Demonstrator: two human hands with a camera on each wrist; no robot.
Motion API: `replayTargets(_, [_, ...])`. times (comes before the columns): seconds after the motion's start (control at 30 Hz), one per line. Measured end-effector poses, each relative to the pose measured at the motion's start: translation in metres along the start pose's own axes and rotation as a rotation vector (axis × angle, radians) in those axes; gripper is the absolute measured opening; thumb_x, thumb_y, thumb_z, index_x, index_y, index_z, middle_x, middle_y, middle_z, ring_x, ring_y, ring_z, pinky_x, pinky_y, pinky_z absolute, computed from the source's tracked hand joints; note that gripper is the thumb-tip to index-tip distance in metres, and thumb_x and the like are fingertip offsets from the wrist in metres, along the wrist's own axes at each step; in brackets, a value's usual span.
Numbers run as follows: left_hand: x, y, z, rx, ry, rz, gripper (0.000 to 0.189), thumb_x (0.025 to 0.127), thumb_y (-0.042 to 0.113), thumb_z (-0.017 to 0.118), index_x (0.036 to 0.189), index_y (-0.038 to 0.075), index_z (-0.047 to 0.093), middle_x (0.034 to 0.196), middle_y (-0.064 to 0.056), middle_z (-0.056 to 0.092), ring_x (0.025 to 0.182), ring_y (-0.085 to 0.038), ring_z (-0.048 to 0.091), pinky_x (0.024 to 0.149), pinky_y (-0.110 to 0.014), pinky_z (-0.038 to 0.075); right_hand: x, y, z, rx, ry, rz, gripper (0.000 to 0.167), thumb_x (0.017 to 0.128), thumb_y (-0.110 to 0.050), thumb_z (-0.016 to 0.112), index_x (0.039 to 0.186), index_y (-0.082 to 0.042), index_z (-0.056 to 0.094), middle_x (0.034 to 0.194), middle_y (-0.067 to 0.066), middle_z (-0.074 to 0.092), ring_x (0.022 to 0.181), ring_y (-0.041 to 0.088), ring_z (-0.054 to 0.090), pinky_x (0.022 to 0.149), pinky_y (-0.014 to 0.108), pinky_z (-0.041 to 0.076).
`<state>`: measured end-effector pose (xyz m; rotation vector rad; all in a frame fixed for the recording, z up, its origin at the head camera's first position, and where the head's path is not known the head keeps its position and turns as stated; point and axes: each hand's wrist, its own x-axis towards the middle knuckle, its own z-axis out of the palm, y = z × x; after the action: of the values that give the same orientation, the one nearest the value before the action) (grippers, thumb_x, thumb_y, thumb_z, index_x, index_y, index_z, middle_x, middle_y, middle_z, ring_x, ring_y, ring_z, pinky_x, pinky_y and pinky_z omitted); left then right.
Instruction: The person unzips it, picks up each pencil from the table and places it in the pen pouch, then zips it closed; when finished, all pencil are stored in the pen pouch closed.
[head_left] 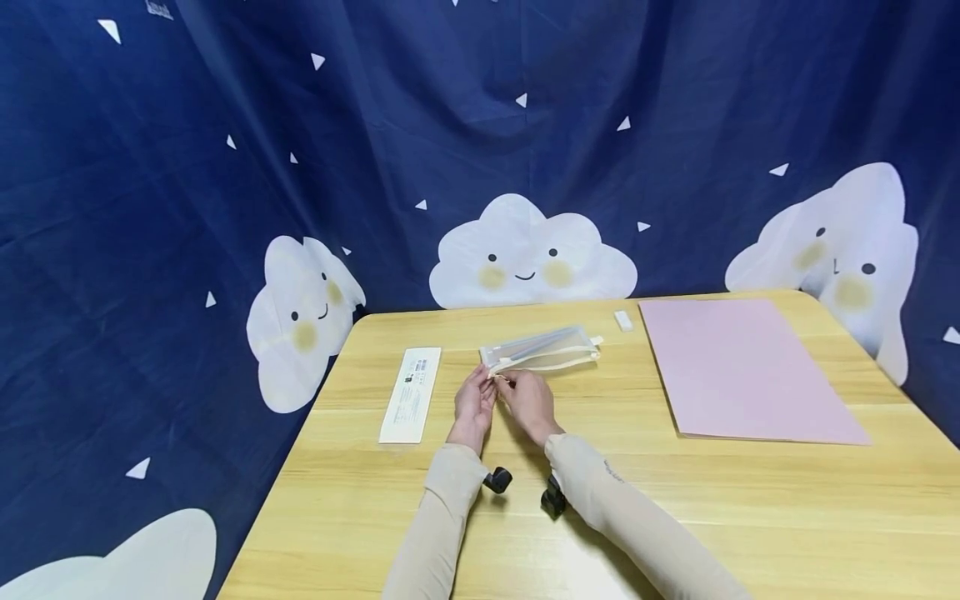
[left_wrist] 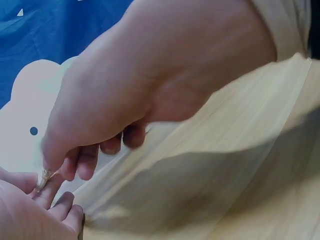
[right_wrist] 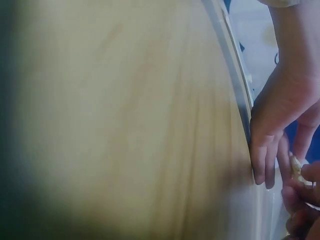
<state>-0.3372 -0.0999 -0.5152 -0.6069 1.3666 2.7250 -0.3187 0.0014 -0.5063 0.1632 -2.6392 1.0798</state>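
Note:
A clear zippered pencil pouch (head_left: 540, 348) with a cream zip lies mid-table, a long dark slim item showing inside it. At its near left corner my left hand (head_left: 476, 402) pinches the cream end of the zip (left_wrist: 44, 179) between thumb and finger. My right hand (head_left: 530, 405) meets it there from the right, its thumb and fingertips pinching the same small end piece. In the left wrist view, the right hand (left_wrist: 135, 85) arches over the left hand (left_wrist: 35, 210). In the right wrist view, the fingers crowd together around the cream piece.
Left of the pouch lies a white printed card-like packet (head_left: 411, 396). A small white eraser-like block (head_left: 623, 320) sits behind and right of the pouch. Farther right is a large pink sheet (head_left: 750, 371) on the wooden table (head_left: 337, 500). A blue curtain (head_left: 480, 125) hangs behind.

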Motion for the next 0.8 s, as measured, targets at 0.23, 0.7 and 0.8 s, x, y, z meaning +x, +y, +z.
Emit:
replayTargets(0.23, [0.000, 0.001, -0.001, -0.011, 0.023, 0.013, 0.042, 0.090, 0.002, 0.052, 0.132, -0.003, 0.047, 0.110, -0.021, 0.062, 0.107, -0.026, 0.058, 0.107, -0.036, 0.044, -0.002, 0.001, -0.007, -0.190, 0.032, -0.122, 0.023, 0.090, -0.025, 0.060, 0.074, -0.013, 0.071, 0.062, 0.002, 0.063, 0.060, 0.018, 0.058, 0.049, 0.030, 0.047])
replayTargets(0.7, [0.007, 0.010, -0.009, 0.012, 0.065, 0.020, 0.041, 0.089, 0.000, 0.053, 0.130, -0.005, 0.049, 0.125, -0.029, 0.055, 0.113, -0.033, 0.059, 0.103, -0.042, 0.047, 0.010, 0.033, -0.041, -0.084, -0.006, 0.112, 0.033, 0.093, -0.030, 0.055, 0.072, -0.011, 0.072, 0.048, -0.002, 0.052, 0.046, 0.013, 0.042, 0.041, 0.023, 0.033])
replayTargets(0.8, [0.008, 0.009, -0.008, 0.017, 0.059, 0.013, 0.040, 0.089, 0.000, 0.052, 0.129, -0.006, 0.049, 0.125, -0.030, 0.054, 0.113, -0.033, 0.059, 0.103, -0.043, 0.048, 0.010, 0.038, -0.047, -0.084, -0.005, 0.153, 0.030, 0.092, -0.030, 0.056, 0.076, -0.013, 0.074, 0.050, -0.001, 0.055, 0.048, 0.014, 0.045, 0.043, 0.024, 0.034])
